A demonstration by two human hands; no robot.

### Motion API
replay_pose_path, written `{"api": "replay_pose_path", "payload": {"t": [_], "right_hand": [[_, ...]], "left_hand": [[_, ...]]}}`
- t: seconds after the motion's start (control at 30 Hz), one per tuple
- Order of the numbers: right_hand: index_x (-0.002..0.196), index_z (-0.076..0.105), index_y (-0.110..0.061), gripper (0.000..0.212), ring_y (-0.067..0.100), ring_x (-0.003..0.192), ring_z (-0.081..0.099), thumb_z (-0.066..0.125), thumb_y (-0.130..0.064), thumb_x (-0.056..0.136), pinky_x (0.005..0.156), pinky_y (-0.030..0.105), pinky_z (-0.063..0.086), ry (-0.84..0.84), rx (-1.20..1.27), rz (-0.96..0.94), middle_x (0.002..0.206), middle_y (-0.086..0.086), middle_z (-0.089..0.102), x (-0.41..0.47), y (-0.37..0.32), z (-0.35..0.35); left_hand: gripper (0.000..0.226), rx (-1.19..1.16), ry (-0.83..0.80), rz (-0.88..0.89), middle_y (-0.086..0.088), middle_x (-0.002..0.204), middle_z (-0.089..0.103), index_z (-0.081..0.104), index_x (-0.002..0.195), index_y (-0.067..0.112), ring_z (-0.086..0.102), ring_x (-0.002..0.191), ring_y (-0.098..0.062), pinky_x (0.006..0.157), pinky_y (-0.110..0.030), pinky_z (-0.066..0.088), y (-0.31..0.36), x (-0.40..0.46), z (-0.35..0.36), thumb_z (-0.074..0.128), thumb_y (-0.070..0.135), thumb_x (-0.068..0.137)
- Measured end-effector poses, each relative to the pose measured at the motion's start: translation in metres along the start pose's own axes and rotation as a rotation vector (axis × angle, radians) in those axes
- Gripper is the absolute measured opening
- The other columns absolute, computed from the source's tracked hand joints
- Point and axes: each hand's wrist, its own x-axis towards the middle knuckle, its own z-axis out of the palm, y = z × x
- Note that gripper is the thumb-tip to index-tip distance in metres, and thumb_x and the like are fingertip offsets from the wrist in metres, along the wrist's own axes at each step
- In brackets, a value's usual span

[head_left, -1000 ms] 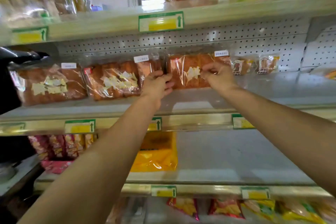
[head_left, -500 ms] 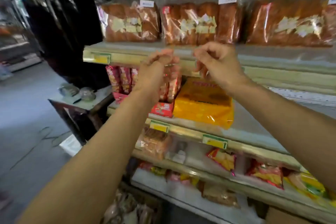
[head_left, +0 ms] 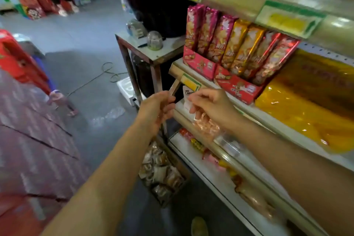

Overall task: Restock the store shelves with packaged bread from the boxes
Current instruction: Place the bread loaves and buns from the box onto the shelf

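Bread packs (head_left: 161, 174) sit in a box on the floor, low down under both hands, and nothing is held yet. The left hand (head_left: 156, 110) and right hand (head_left: 207, 104) hang with loosely curled, empty fingers. I think each pack is light, squashy and slippery, so hold it gently by both ends.

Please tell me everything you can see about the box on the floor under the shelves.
The box is open-topped, brown, apparently cardboard. It stands on the grey floor against the foot of the shelves, below both hands. Small clear-wrapped packets with brown contents fill it in a loose heap. No hand touches it.
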Motion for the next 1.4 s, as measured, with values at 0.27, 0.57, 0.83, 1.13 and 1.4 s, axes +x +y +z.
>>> {"api": "replay_pose_path", "payload": {"t": [0.27,0.57,0.83,1.13,1.4], "right_hand": [[0.099,0.067,-0.002,0.014,0.018,0.054,0.056,0.057,-0.012,0.097,0.046,0.026,0.039,-0.252,-0.031,0.272,0.071,0.009,0.067,0.064,0.096,0.066],[0.091,0.066,-0.014,0.011,0.013,0.058,0.062,0.057,-0.015,0.097,0.052,0.026,0.048,-0.413,-0.140,0.520,0.076,0.008,0.070,0.108,0.263,0.154],[0.099,0.064,-0.011,0.010,0.022,0.073,0.060,0.054,-0.014,0.098,0.063,0.034,0.052,-0.451,-0.186,0.722,0.084,0.013,0.064,0.144,0.442,0.217],[0.085,0.059,-0.032,0.016,0.017,0.090,0.062,0.060,-0.020,0.095,0.081,0.036,0.056,-0.492,-0.455,0.636,0.100,0.000,0.063,0.154,0.597,0.245],[0.128,0.056,-0.020,0.038,0.022,0.124,0.046,0.060,-0.013,0.091,0.103,0.035,0.042,-0.853,-0.978,0.211,0.132,0.005,0.052,0.168,0.683,0.264]], "left_hand": [[0.014,-0.151,0.305,-0.192,-0.002,0.073,0.060,0.055,0.088,0.016,0.048,0.050,-0.011,0.048,-0.023,0.042,-0.090,0.068,-0.085,0.049,0.013,0.101],[0.016,-0.114,0.441,-0.407,0.001,0.060,0.056,0.060,0.086,0.011,0.049,0.040,-0.009,0.041,-0.018,0.040,-0.223,0.138,-0.184,0.048,0.005,0.094],[0.019,0.039,0.482,-0.509,-0.005,0.070,0.060,0.060,0.090,0.012,0.053,0.053,-0.015,0.049,-0.024,0.041,-0.378,0.228,-0.251,0.046,0.001,0.098],[0.053,0.467,0.392,-0.435,-0.006,0.141,0.048,0.043,0.142,0.023,0.051,0.125,-0.025,0.100,-0.045,0.051,-0.523,0.313,-0.266,0.062,0.014,0.093],[0.083,1.157,0.234,-0.297,-0.003,0.164,0.000,0.013,0.154,0.044,0.003,0.150,-0.032,0.118,-0.049,0.023,-0.595,0.357,-0.269,0.066,0.028,0.093]]}}
